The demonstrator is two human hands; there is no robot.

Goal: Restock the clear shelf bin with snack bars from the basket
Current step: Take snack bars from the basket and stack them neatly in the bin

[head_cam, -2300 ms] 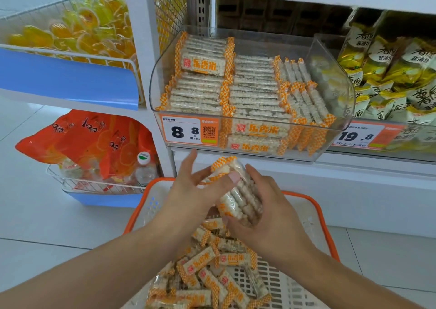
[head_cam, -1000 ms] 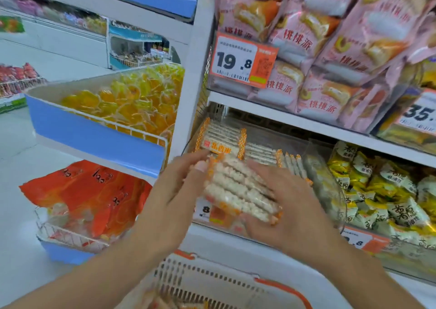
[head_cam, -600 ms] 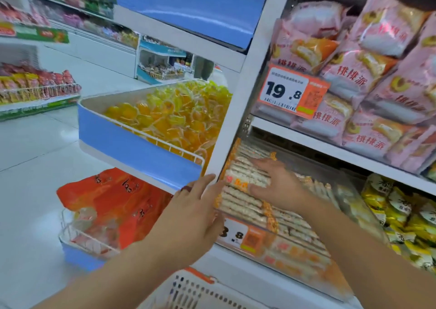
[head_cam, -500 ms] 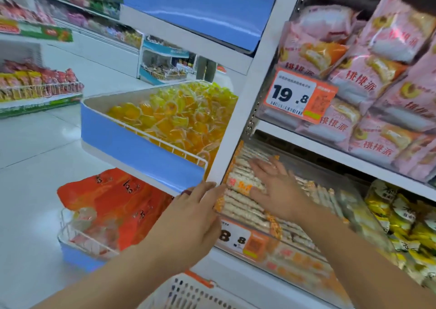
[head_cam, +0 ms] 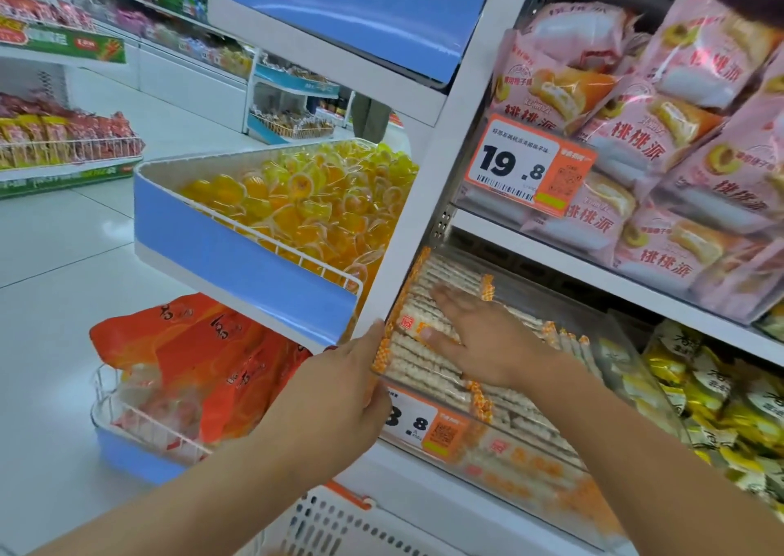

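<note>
The snack bars (head_cam: 428, 356) lie in neat rows at the left end of the clear shelf bin (head_cam: 628, 343), long sides running left to right. The right hand (head_cam: 479, 335) lies flat on top of them, fingers spread. The left hand (head_cam: 339, 390) curls around the bin's left front corner. The basket (head_cam: 339, 526) with more bars is down below both hands, nearer the left one.
</note>
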